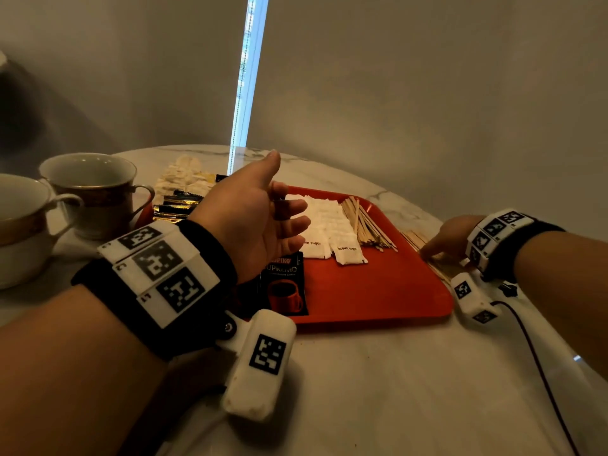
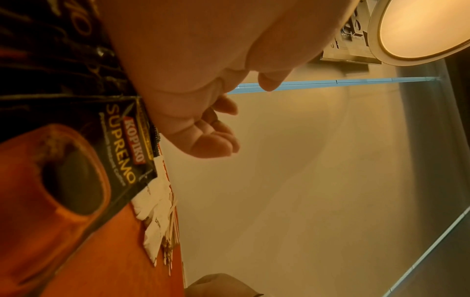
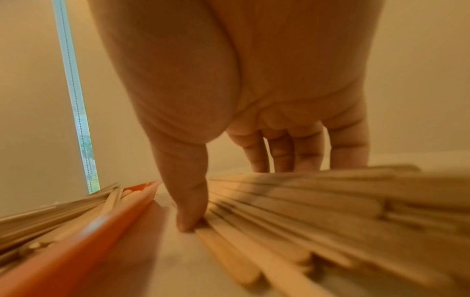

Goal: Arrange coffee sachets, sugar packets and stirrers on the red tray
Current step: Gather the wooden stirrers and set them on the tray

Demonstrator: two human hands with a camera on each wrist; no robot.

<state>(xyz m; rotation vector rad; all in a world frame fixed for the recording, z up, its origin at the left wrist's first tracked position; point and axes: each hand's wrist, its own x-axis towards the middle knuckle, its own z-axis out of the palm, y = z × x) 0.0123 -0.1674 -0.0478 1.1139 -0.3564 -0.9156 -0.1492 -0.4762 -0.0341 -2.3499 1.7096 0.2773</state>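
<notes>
The red tray (image 1: 362,291) lies mid-table. On it are a black Kopiko coffee sachet (image 1: 284,287), rows of white brown-sugar packets (image 1: 329,225) and a bundle of wooden stirrers (image 1: 365,225). My left hand (image 1: 283,192) hovers above the tray's left side with relaxed fingers, holding nothing; the sachet (image 2: 122,156) lies just below it. Right of the tray, my right hand (image 1: 437,248) arches over a loose pile of stirrers (image 1: 424,245) on the table. Its thumb (image 3: 188,221) presses the near stirrers (image 3: 330,201) while the fingers (image 3: 279,156) reach down behind the pile.
Two china cups (image 1: 92,189) (image 1: 19,225) stand at the left. Behind my left hand lie cream packets (image 1: 184,179) and black-gold sachets (image 1: 177,205). The marble table (image 1: 394,373) curves off at the right. A dark cable (image 1: 539,357) trails from my right wrist.
</notes>
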